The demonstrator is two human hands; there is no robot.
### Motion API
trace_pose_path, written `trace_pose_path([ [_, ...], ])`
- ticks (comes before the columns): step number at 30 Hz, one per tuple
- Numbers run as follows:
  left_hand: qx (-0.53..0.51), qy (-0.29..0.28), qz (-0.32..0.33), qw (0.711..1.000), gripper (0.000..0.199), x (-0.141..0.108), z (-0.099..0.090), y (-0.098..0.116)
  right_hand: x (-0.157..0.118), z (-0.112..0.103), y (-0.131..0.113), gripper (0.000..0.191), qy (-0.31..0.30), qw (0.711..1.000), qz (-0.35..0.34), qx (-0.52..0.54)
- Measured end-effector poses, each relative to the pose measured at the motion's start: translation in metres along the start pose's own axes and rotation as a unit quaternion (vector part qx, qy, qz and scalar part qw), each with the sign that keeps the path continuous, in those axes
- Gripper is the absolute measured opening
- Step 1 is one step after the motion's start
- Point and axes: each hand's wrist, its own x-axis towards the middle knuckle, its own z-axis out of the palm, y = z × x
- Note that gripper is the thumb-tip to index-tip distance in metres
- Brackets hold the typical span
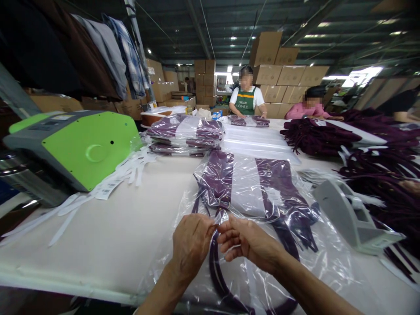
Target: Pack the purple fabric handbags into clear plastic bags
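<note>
In front of me a purple handbag [275, 175] with fringe lies flat inside a clear plastic bag [170, 258]. A white paper band [245, 177] crosses the handbag's middle, and its dark strap [215, 262] loops toward the near edge. My left hand [193, 240] is closed in a pinch on the plastic over the strap. Right beside it, my right hand [251, 243] pinches the same spot of plastic between thumb and forefinger, its other fingers curled loosely. A small whitish crumple of film shows between the fingertips.
A stack of wrapped purple bags [187, 135] stands behind. At left are a green machine [95, 148] and white label strips [108, 183]. A grey tape dispenser [354, 214] and purple fringed pieces [328, 135] lie right. Two co-workers [246, 98] work across the table.
</note>
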Motion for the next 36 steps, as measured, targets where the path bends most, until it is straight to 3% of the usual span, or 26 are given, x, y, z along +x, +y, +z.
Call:
trace_pose_path([
  [4, -0.005, -0.023, 0.097, 0.995, 0.022, -0.003, -0.002, 0.001, 0.008, 0.001, -0.004, 0.048, 0.012, 1.000, 0.007, -0.020],
  [8, -0.039, -0.035, 0.086, 0.995, 0.025, -0.011, 0.001, 0.005, 0.011, -0.002, -0.007, 0.031, 0.042, 0.990, -0.005, -0.136],
  [10, -0.087, -0.045, 0.026, 0.995, 0.030, -0.013, 0.001, 0.008, 0.010, -0.003, -0.010, 0.022, 0.074, 0.971, -0.043, -0.225],
  [12, -0.156, -0.073, -0.091, 0.981, 0.041, -0.012, -0.001, 0.010, 0.008, -0.003, -0.015, 0.018, 0.105, 0.933, -0.090, -0.332],
  [14, -0.233, -0.112, -0.217, 0.941, 0.038, -0.009, -0.004, 0.011, 0.004, -0.002, -0.020, 0.019, 0.135, 0.891, -0.127, -0.415],
  [16, -0.307, -0.146, -0.304, 0.890, 0.029, -0.005, -0.007, 0.009, 0.002, 0.000, -0.023, 0.021, 0.151, 0.857, -0.160, -0.467],
  [18, -0.374, -0.160, -0.334, 0.850, 0.031, -0.001, -0.008, 0.006, 0.001, 0.002, -0.025, 0.023, 0.151, 0.829, -0.193, -0.503],
  [20, -0.416, -0.164, -0.337, 0.829, 0.040, 0.002, -0.009, 0.004, 0.001, 0.004, -0.025, 0.023, 0.144, 0.809, -0.210, -0.531],
  [24, -0.383, -0.168, -0.348, 0.839, 0.033, 0.006, -0.007, 0.004, 0.003, 0.006, -0.026, 0.019, 0.138, 0.784, -0.203, -0.571],
  [26, -0.360, -0.177, -0.358, 0.843, 0.032, 0.006, -0.005, 0.004, 0.003, 0.006, -0.027, 0.019, 0.138, 0.785, -0.193, -0.572],
  [28, -0.362, -0.189, -0.361, 0.838, 0.035, 0.004, -0.003, 0.004, 0.004, 0.004, -0.028, 0.017, 0.133, 0.806, -0.174, -0.550],
  [33, -0.383, -0.201, -0.343, 0.834, 0.038, -0.002, -0.005, 0.003, 0.007, -0.006, -0.028, 0.015, 0.044, 0.926, -0.064, -0.370],
  [36, -0.399, -0.208, -0.316, 0.836, 0.038, -0.005, -0.008, 0.005, 0.009, -0.012, -0.028, 0.024, -0.003, 0.960, -0.017, -0.280],
])
